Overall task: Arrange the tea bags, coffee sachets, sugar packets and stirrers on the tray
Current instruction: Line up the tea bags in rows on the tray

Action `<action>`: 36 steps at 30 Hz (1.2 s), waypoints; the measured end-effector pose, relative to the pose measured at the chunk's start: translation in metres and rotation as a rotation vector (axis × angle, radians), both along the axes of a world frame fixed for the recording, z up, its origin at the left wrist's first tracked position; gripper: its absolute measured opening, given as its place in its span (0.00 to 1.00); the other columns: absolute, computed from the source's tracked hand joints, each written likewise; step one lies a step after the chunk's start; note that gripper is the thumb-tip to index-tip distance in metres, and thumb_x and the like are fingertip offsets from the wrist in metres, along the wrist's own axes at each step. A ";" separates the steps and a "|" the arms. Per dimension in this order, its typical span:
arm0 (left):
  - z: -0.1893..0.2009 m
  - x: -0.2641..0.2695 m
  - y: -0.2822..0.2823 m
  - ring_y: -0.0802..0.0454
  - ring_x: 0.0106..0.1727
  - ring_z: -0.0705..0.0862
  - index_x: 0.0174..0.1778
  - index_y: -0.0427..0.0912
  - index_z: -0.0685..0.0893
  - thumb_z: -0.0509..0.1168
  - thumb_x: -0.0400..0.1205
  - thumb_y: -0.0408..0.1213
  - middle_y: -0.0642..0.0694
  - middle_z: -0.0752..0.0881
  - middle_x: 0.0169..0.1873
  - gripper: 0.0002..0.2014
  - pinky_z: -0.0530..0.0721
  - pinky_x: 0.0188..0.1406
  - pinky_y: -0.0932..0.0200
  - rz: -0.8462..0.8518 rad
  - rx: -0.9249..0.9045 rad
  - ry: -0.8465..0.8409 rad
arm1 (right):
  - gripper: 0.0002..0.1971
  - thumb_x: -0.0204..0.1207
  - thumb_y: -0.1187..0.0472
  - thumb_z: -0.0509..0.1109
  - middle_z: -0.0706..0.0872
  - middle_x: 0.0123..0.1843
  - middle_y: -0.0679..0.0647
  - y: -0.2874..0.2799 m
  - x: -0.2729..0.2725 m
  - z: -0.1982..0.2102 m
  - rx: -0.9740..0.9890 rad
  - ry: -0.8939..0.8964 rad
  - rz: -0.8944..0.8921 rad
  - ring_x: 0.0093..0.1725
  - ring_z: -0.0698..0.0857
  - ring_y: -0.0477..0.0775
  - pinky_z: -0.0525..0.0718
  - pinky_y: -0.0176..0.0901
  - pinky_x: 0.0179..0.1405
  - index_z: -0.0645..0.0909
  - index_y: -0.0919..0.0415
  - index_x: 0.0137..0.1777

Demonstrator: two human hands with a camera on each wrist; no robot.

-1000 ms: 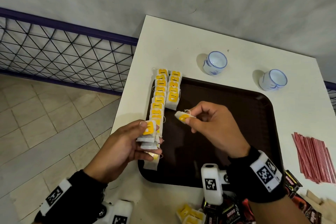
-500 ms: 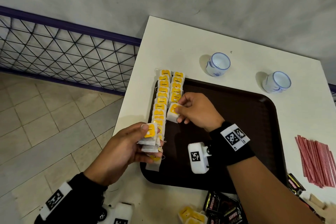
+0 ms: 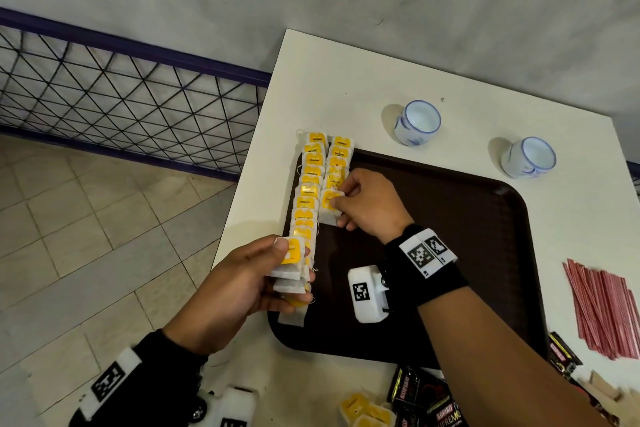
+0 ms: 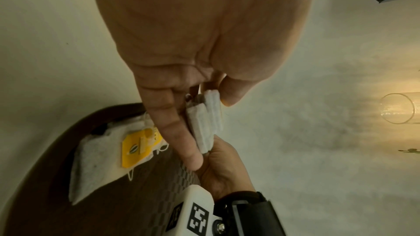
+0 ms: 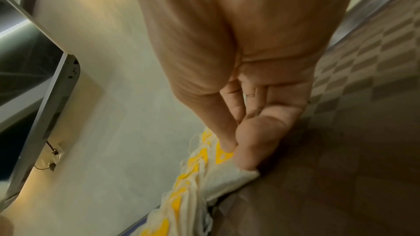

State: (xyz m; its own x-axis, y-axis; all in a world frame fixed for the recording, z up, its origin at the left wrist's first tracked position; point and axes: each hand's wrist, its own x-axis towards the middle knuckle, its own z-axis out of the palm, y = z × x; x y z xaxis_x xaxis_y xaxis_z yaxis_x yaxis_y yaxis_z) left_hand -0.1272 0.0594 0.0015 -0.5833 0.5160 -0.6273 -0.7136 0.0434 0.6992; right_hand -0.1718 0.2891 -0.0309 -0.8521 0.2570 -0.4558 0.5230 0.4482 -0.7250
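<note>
Right hand (image 3: 372, 205) pinching one tea bag (image 3: 329, 206), white with a yellow tag, at the near end of the shorter of two rows of tea bags (image 3: 309, 184) along the left rim of the dark brown tray (image 3: 467, 253). Left hand (image 3: 239, 282) gripping a small stack of tea bags (image 3: 290, 262) over the tray's left edge; their count is hidden by the fingers. Coffee sachets (image 3: 415, 402) are cut off by the bottom edge; red stirrers (image 3: 602, 312) lie on the table right of the tray
</note>
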 end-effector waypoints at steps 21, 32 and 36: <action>0.003 0.005 0.012 0.39 0.46 0.93 0.56 0.44 0.91 0.68 0.83 0.38 0.38 0.93 0.48 0.09 0.89 0.37 0.59 -0.077 -0.039 0.141 | 0.05 0.73 0.67 0.81 0.89 0.38 0.52 -0.031 0.074 0.044 -0.222 0.268 0.165 0.34 0.84 0.42 0.80 0.33 0.37 0.87 0.61 0.43; -0.002 0.005 0.002 0.39 0.47 0.94 0.59 0.44 0.91 0.70 0.82 0.32 0.38 0.93 0.49 0.11 0.91 0.43 0.54 -0.056 -0.071 0.127 | 0.04 0.71 0.70 0.81 0.91 0.36 0.54 -0.007 0.067 0.057 -0.291 0.311 0.010 0.33 0.84 0.46 0.81 0.35 0.37 0.89 0.66 0.42; -0.002 0.004 -0.005 0.41 0.43 0.93 0.58 0.42 0.91 0.68 0.83 0.29 0.38 0.93 0.49 0.11 0.90 0.37 0.58 -0.018 -0.084 0.107 | 0.03 0.70 0.70 0.81 0.92 0.36 0.53 0.013 0.060 0.057 -0.163 0.266 -0.012 0.31 0.83 0.39 0.79 0.28 0.34 0.90 0.66 0.41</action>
